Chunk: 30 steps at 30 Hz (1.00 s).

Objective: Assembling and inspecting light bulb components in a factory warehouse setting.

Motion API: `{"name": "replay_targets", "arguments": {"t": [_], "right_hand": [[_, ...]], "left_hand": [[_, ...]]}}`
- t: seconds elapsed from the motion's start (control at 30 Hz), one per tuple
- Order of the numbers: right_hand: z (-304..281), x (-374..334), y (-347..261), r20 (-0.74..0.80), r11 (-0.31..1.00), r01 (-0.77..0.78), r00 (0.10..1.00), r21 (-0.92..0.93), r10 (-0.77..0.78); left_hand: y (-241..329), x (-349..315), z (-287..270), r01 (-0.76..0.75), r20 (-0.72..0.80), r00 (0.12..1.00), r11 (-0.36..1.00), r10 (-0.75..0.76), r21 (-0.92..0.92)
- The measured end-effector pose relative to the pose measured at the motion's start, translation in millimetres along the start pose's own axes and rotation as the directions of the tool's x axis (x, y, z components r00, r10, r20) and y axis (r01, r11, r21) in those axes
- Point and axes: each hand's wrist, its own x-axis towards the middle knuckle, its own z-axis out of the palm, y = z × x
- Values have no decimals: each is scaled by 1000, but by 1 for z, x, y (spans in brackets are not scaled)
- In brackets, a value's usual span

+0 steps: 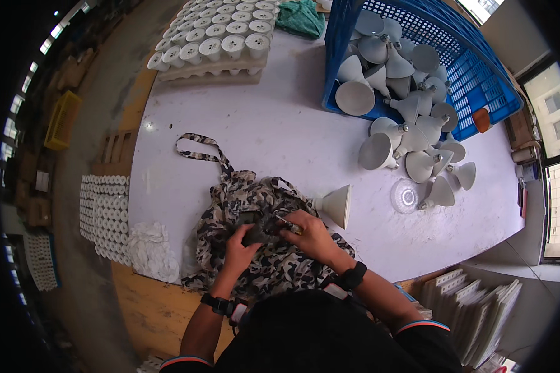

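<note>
A camouflage-patterned cloth garment [286,267] with a strap loop, like an apron, lies bunched at the table's near edge. My left hand [238,252] is closed on a dark grey-green piece [264,231] in the middle of that garment; whether it is a lining or a separate item, I cannot tell. Close beside it, my right hand [314,236] pinches a small, partly hidden tool [290,225] with a thin metal part and a bit of yellow. A white flared lamp housing [337,206] lies on its side just beyond my right hand, against the cloth.
A blue crate [479,84] of white lamp housings lies tipped at the far right, with several more [417,165] spilled before it. Stacked trays of white cups [221,46] stand far left, near a green cloth [300,18]. White crumpled cloth [152,252] lies at the left edge.
</note>
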Motion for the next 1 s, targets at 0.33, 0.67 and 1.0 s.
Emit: {"name": "replay_targets", "arguments": {"t": [0.33, 0.67, 1.0], "right_hand": [[27, -7, -23, 60, 995, -49, 997, -91, 55], [42, 1, -20, 130, 966, 62, 991, -250, -30], [55, 22, -26, 263, 937, 53, 964, -345, 42]], "left_hand": [[-11, -14, 4, -166, -165, 976, 974, 141, -151], [-33, -33, -6, -115, -269, 951, 981, 154, 154], [-4, -28, -10, 166, -236, 964, 969, -120, 184]]}}
